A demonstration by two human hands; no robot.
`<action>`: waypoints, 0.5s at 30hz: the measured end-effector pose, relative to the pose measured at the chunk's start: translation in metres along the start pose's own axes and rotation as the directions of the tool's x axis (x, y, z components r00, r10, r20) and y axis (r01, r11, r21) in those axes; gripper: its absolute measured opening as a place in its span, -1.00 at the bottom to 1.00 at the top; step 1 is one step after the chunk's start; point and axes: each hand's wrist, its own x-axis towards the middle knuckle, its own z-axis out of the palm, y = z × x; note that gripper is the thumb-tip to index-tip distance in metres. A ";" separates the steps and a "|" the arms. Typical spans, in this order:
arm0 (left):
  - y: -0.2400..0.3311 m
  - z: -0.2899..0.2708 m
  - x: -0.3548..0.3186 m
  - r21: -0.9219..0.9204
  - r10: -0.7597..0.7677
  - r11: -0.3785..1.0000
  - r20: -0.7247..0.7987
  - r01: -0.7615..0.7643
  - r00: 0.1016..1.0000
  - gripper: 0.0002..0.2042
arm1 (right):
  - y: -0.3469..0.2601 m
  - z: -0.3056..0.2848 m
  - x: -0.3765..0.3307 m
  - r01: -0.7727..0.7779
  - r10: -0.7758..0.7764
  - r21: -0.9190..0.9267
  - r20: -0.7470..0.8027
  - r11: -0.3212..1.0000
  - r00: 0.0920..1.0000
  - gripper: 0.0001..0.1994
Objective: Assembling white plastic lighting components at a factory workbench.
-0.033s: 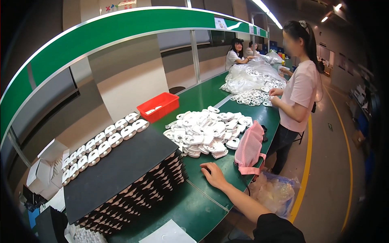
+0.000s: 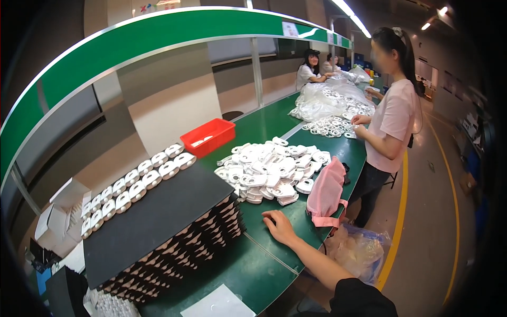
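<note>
My right hand (image 2: 279, 227) rests on the green table near its front edge, fingers loosely spread and pointing away from me. A small dark spot shows between the fingers; whether it is a thing or a shadow is unclear. Just beyond the hand lies a heap of white plastic housings (image 2: 272, 166), each with a round hole. To the left of it stands a tall stack of black foam sheets (image 2: 158, 211) with pale parts showing between the layers. Along the far side of its top sit two rows of white housings (image 2: 137, 191). My left hand is out of view.
A red bin (image 2: 208, 137) holds a few white pieces. A pink mesh bag (image 2: 326, 193) lies at the table edge. Further right, a person (image 2: 393, 119) handles white rings (image 2: 330, 127). Clear plastic bags (image 2: 359, 253) hang below the edge. White paper (image 2: 219, 304) lies nearest me.
</note>
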 end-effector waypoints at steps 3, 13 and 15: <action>0.011 0.042 -0.004 -0.180 0.121 0.976 -0.038 -0.126 0.992 -0.74 | 0.011 0.005 0.001 0.088 -0.091 -0.044 -0.069 0.995 0.993 -0.81; 0.046 0.110 -0.021 -0.418 0.414 0.712 -0.399 -0.564 0.818 -0.63 | 0.014 -0.001 0.000 -0.026 0.028 0.055 -0.028 0.998 0.999 -0.83; 0.066 0.107 -0.017 -0.405 0.480 0.664 -0.413 -0.628 0.774 -0.62 | 0.006 -0.008 0.001 0.003 -0.001 0.050 -0.043 0.999 0.999 -0.83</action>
